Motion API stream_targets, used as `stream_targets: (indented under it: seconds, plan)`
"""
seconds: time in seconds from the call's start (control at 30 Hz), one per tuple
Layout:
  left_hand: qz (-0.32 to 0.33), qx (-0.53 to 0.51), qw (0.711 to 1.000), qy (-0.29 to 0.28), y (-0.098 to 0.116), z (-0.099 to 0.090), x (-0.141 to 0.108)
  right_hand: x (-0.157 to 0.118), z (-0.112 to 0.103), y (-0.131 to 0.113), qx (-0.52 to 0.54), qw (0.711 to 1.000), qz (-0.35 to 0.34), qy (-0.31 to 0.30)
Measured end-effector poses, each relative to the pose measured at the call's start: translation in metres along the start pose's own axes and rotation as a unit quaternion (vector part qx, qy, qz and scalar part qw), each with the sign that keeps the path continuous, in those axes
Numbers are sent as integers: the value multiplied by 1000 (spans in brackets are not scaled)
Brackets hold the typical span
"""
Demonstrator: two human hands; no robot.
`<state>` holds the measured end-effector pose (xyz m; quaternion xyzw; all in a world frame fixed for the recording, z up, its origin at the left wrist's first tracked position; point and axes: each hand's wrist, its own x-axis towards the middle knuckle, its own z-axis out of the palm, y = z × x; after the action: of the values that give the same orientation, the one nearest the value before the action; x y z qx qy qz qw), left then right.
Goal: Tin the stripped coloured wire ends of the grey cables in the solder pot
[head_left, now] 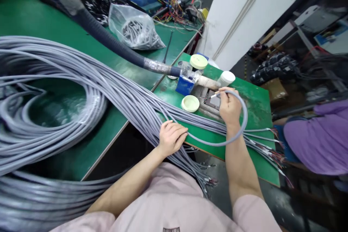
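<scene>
A single grey cable [245, 112] runs between my hands, bent in a loop over my right forearm. My right hand [230, 105] pinches it near its stripped end, whose thin wires [208, 97] point left. Those wires are over or beside a metal box [213, 99] with a shiny square opening; I cannot tell if they touch it. My left hand [172, 137] is closed around the same cable farther back, against the bundle of grey cables [136, 98]. A shallow pale-green cup [190, 103] stands left of the metal box.
A dark flexible hose [114, 41] comes down to a blue block [185, 84] and a pipe by the metal box. Behind stand a lidded pot [198, 61] and white tub [226, 78]. Coiled cables [54, 50] cover the left. A person in purple [318, 137] is at right.
</scene>
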<state>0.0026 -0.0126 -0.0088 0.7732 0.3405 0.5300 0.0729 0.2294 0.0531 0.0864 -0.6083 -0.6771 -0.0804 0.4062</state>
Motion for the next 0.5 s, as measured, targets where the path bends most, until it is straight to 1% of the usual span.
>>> stream_targets:
  seconds: [0.07,0.17,0.23,0.33,0.5]
  plan:
    - [0,3,1000,-2,0,0,0,1,-9,14,-24,999,16,15]
    - [4,8,1000,6,-3,2,-2,2,-14,35,-47,997,44,31]
    - [7,12,1000,14,-5,3,-4,3,-12,47,-50,996,59,36]
    - [10,16,1000,17,-7,5,-6,6,-7,60,-55,996,71,27]
    - [5,13,1000,16,-7,5,-8,9,3,72,-74,995,72,9]
